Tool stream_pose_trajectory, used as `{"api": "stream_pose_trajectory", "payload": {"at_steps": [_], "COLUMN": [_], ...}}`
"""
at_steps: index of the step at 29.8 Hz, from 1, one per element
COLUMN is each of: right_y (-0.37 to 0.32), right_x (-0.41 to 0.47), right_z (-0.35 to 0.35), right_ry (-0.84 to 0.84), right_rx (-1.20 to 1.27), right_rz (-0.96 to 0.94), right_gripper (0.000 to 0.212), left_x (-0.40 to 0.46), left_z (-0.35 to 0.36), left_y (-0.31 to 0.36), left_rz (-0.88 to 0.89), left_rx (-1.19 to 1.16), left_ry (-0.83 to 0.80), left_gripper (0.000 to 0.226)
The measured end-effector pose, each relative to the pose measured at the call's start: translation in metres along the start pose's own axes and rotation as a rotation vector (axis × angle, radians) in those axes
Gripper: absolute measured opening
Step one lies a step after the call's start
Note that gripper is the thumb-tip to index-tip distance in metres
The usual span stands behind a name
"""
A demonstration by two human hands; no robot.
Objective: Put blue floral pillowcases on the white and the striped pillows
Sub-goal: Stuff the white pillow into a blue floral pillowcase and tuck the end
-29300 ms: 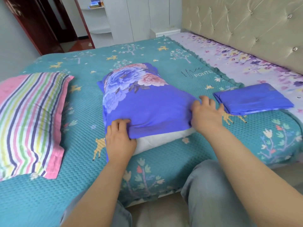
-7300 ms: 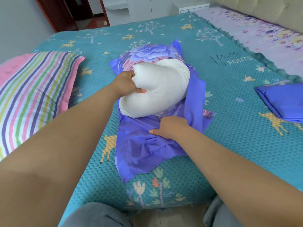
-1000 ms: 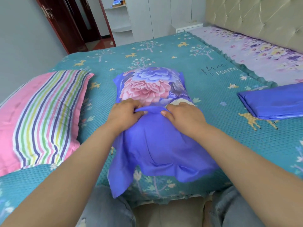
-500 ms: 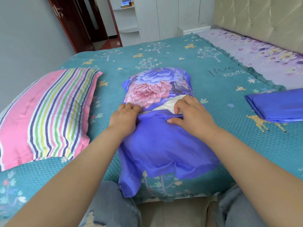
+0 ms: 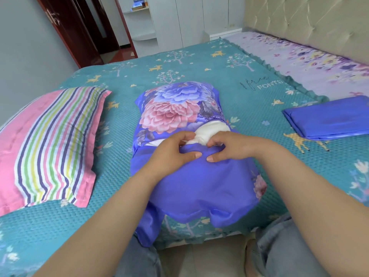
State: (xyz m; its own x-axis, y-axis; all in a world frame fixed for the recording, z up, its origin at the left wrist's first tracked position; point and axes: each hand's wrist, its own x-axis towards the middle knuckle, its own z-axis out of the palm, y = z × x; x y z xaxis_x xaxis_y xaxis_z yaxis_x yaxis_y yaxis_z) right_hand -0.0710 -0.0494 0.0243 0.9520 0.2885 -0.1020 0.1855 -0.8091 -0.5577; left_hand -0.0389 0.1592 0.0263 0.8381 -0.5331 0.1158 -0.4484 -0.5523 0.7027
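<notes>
A person leans over a bed covered by a teal bedspread (image 5: 199,62), both hands meeting over a half-covered pillow. The left hand (image 5: 171,152) and right hand (image 5: 229,148) each pinch the plain blue flap of the pillowcase (image 5: 199,180), fingers curled over its edge and thumbs pressed on the cloth below, thumb tips almost touching. Just beyond the fingertips a bulge of the white pillow (image 5: 209,130) shows bare, and past that lies the flowered end of the same pillowcase.

The pillow looks light, soft and springy — it probably bulges out wherever it is not held. The cloth appears thin, smooth and limp, likely a little slippery, so the hemmed edge under the fingers is the sensible place to hold, drawn over the bulge toward the flowers.

Well to the left of the left hand lies the striped pillow (image 5: 48,140), uncovered. Well to the right of the right hand sits a folded pillowcase (image 5: 327,120) — flat, blue, untouched.
</notes>
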Motion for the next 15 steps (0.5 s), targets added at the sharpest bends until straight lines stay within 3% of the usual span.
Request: {"api": "stream_pose_trajectory", "payload": {"at_steps": [6,9,12,15], "right_y": [-0.005,-0.01,-0.011,-0.009], "right_x": [-0.004,-0.003,-0.006,-0.005], "right_z": [-0.01,-0.012,-0.016,-0.018], "right_ry": [-0.078,-0.072,0.016,0.107], "right_rx": [0.092,0.123,0.068,0.056], "right_rz": [0.029,0.053,0.023,-0.006], "right_gripper": [0.02,0.032,0.037,0.022], "left_x": [-0.01,-0.013,-0.015,-0.014], "left_z": [0.017,0.02,0.018,0.011], "left_y": [-0.01,-0.01,-0.007,-0.006], "left_rz": [0.162,0.196,0.097,-0.014], "left_rx": [0.16,0.188,0.081,-0.126], "left_ry": [0.122,0.095,0.023,-0.147], "left_gripper": [0.061,0.057,0.04,0.038]}}
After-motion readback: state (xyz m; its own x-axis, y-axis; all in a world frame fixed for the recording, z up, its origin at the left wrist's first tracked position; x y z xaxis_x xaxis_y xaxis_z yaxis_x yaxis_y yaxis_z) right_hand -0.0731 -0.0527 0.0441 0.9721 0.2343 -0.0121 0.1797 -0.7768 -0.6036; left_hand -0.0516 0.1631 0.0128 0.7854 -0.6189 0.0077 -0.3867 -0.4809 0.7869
